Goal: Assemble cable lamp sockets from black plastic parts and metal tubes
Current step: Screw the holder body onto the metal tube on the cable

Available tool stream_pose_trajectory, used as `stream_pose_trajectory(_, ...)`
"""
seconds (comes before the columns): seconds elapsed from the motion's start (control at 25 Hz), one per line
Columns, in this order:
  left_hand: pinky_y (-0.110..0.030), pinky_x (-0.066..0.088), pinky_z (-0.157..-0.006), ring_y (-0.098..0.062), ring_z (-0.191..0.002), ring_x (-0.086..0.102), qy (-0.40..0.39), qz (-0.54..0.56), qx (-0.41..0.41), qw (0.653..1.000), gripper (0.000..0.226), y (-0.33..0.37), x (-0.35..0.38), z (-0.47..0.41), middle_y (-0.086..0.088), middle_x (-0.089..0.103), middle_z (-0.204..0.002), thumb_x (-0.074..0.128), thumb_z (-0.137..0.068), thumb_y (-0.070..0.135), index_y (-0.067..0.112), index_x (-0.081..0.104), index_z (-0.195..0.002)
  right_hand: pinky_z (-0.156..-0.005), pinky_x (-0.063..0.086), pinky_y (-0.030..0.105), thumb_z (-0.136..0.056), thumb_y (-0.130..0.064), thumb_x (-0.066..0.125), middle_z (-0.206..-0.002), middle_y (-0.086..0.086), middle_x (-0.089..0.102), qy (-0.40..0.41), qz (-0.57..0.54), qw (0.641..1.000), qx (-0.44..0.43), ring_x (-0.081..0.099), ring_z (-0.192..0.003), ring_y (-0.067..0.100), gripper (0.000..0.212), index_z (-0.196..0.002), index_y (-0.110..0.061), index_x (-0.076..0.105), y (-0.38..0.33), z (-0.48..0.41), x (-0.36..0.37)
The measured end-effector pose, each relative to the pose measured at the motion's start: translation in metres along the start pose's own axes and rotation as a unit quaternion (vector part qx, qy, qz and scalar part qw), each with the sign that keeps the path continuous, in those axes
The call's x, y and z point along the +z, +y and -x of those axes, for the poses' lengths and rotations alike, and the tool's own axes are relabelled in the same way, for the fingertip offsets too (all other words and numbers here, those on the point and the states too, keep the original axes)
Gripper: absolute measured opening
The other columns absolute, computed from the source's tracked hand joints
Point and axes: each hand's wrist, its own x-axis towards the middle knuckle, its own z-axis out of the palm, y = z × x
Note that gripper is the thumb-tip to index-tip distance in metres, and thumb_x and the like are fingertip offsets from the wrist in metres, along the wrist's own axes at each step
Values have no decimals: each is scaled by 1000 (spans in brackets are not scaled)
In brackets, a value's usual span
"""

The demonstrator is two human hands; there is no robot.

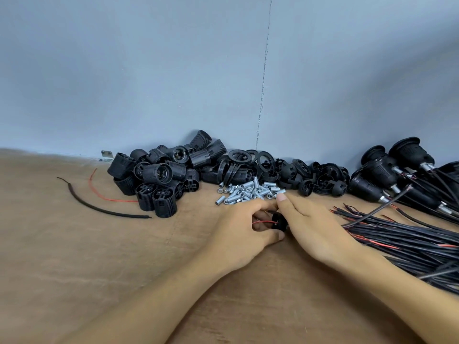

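Toward the table's far edge, before the wall, the left hand (pixel 238 234) curls fingers and thumb round a small black plastic part (pixel 278 222) trailing a red wire. Just beside it, the right hand (pixel 315 227) stretches to the near rim of the metal tubes (pixel 250 192); whether it pinches 1 cannot be told. Threaded socket bodies (pixel 159 175) heap further left, and cables (pixel 409 242) lie along the right edge.
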Motion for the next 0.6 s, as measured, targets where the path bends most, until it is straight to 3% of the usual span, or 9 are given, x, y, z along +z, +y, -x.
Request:
stream_pose_trajectory(0.08, -13, 49, -72, 3, -74, 66, -7, 7, 0, 1000, 39, -1, 1, -1, 10, 74, -88, 85, -78, 12, 35, 73, -107, -89, 43, 33, -106, -43, 30, -97, 4, 67, -14, -1, 1000, -4, 59, -97, 19, 50, -96, -10, 66, 1, -1, 3)
stream_pose_trajectory(0.24, -23, 56, -78, -2, -84, 70, 4, -8, 27, 1000, 25, -1, -1, -1, 9, 76, -89, 80, -79, 9, 27, 72, -95, -92, 37, 30, -101, -46, 37, -101, -9, 61, -15, 8, 999, -44, 50, -104, 9, 25, -94, -38, 59, 3, 1, 14)
stream_pose_trajectory(0.36, -32, 57, -80, -6, -84, 70, 23, -46, 31, 998, 21, -2, -2, -1, 8, 75, -88, 79, -79, 11, 20, 73, -97, -98, 38, 30, -98, -47, 40, -109, -13, 60, 2, 6, 998, -60, 50, -110, 8, 29, -111, -35, 63, 7, 1, 18)
stream_pose_trajectory(0.48, -28, 57, -76, -3, -78, 69, 28, -44, 18, 998, 19, -3, -1, -3, 9, 75, -83, 80, -77, 19, 25, 73, -94, -85, 33, 6, -100, -40, 46, -106, -13, 60, 39, -9, 997, -71, 52, -99, -3, 25, -113, -29, 65, 7, -3, 16)
stream_pose_trajectory(0.6, -24, 57, -76, 2, -77, 69, 30, -21, -11, 999, 24, -3, 3, -6, 13, 75, -82, 82, -73, 28, 29, 74, -96, -76, 32, 0, -101, -36, 50, -98, -16, 60, 94, -23, 993, -64, 52, -94, -10, 14, -104, -31, 64, 4, -11, 14)
